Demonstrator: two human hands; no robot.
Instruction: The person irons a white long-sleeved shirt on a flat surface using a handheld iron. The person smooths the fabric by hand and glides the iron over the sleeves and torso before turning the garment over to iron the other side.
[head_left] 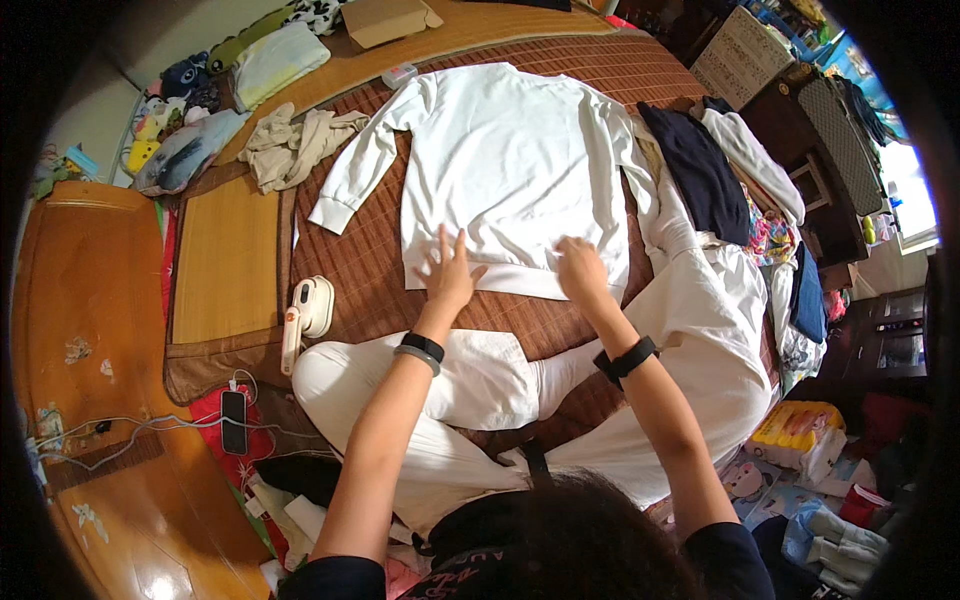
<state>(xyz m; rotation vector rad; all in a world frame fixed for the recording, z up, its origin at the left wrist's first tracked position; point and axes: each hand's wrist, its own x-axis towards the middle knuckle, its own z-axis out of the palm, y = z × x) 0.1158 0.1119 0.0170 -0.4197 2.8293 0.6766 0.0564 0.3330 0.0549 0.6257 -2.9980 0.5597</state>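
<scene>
Brown woven mat (360, 260) filling the frame's middle, white sweatshirt (505, 160) spread flat on it at upper centre, my left hand (450, 272) fingers splayed pressing its hem, my right hand (581, 270) flat beside it, gripping nothing, handheld steamer (308, 315) at centre left.

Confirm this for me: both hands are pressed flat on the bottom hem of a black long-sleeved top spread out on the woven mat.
Not quite. The head view shows the long-sleeved top is white, not black. The rest holds: the left hand and right hand lie flat on its bottom hem, with the garment spread out on the woven mat.
</scene>
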